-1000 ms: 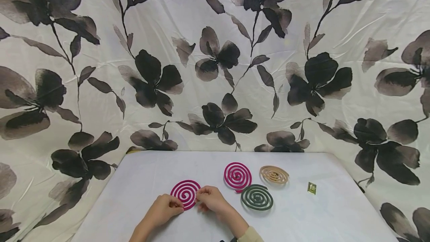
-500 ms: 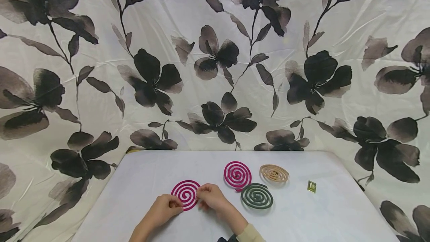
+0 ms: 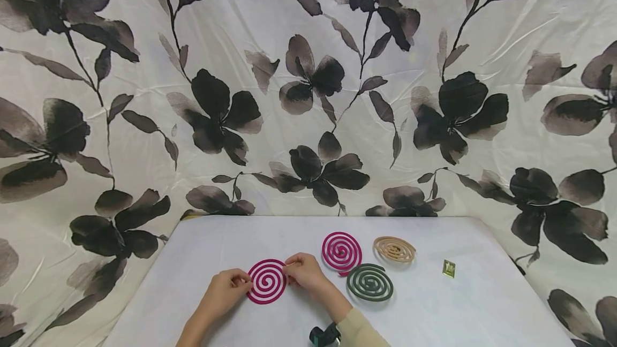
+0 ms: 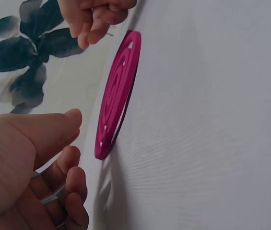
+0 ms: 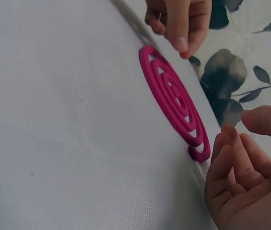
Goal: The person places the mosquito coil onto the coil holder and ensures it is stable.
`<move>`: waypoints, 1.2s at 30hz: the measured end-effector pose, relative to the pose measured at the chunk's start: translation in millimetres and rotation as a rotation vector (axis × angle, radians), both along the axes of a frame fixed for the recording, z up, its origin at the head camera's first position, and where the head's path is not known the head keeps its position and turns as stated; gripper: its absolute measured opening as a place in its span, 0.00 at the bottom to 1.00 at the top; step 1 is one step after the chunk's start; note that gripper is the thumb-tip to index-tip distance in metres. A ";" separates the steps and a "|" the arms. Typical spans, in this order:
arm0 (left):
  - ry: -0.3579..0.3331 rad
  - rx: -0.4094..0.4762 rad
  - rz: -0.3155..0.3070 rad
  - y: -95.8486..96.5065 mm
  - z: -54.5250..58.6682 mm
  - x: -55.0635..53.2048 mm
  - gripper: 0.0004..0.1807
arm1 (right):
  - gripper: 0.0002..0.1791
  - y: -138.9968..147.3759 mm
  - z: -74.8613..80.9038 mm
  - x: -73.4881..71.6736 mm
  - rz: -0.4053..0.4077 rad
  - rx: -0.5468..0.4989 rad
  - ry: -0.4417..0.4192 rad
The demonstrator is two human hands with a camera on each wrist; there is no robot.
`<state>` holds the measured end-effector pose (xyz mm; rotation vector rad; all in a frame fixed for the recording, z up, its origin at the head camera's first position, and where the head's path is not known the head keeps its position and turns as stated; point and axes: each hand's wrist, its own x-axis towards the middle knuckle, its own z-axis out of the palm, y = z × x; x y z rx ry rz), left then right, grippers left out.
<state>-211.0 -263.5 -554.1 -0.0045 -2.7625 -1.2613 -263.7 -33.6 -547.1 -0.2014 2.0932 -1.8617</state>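
Note:
A pink mosquito coil (image 3: 266, 281) lies on the white table between my two hands. My left hand (image 3: 226, 292) is beside its left edge; the left wrist view shows a gap between the coil (image 4: 118, 93) and the loosely curled fingers. At the right edge is my right hand (image 3: 307, 274). In the right wrist view its thumb and forefinger are near each other, apart from the coil (image 5: 173, 100), with nothing visible between them. Neither hand holds anything.
Right of my hands lie a second pink coil (image 3: 341, 251), a green coil (image 3: 369, 283) and a tan coil (image 3: 394, 249). A small gold-green square piece (image 3: 449, 269) is farther right. Behind the table (image 3: 241, 234) hangs a floral cloth (image 3: 395, 63).
My left hand has let go of the pink coil's lower left edge and drawn back to the left. My right hand has moved up slightly and come off the coil.

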 end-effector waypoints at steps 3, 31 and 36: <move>0.007 -0.008 0.019 -2.2 0.2 -4.7 0.06 | 0.11 1.0 -2.4 -4.9 -0.020 0.023 0.028; -0.068 -0.054 0.083 -0.5 -6.3 -5.0 0.20 | 0.12 4.4 -3.2 -1.0 -0.024 0.029 0.040; -0.034 -0.017 0.088 2.0 -8.2 -6.1 0.18 | 0.11 4.3 -4.7 -1.5 -0.031 0.024 0.035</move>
